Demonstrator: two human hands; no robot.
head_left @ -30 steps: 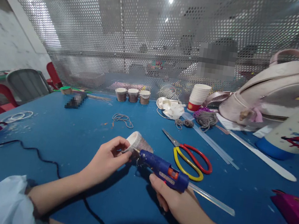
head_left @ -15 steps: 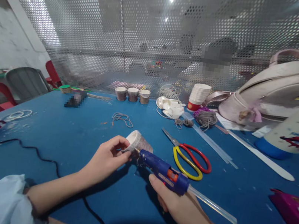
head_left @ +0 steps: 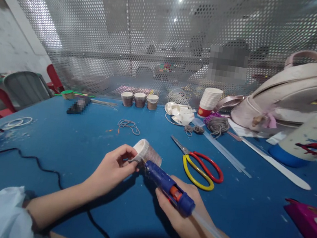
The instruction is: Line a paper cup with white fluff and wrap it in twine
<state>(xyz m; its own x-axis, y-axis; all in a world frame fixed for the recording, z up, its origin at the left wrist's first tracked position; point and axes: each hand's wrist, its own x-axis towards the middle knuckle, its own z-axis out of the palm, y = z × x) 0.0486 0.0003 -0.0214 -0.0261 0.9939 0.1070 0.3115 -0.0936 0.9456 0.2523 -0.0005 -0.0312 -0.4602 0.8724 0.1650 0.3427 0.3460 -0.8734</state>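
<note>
My left hand [head_left: 117,168] pinches the rim of a paper cup [head_left: 152,154] wrapped in greyish yarn. The cup lies tilted, its mouth toward the upper left. My right hand [head_left: 184,206] is closed around a blue glue gun [head_left: 164,179], whose nozzle points at the cup's rim beside my left fingertips. Whether the nozzle touches the cup I cannot tell. A clear glue stick [head_left: 218,237] sticks out of the gun's back end. To the right of the cup lie scissors [head_left: 199,167] with one red and one yellow handle.
Behind the cup lies a loose loop of grey cord [head_left: 129,126]. Several wrapped cups [head_left: 139,100], a stack of paper cups [head_left: 210,102] and grey yarn [head_left: 217,126] line the back. At right are a bag [head_left: 301,96] and a large bottle [head_left: 310,138]. A black cable [head_left: 39,161] crosses the left side.
My right hand has turned the glue gun so that its back end swings down and to the left. The nozzle stays by the cup's rim, and my left hand keeps its hold.
</note>
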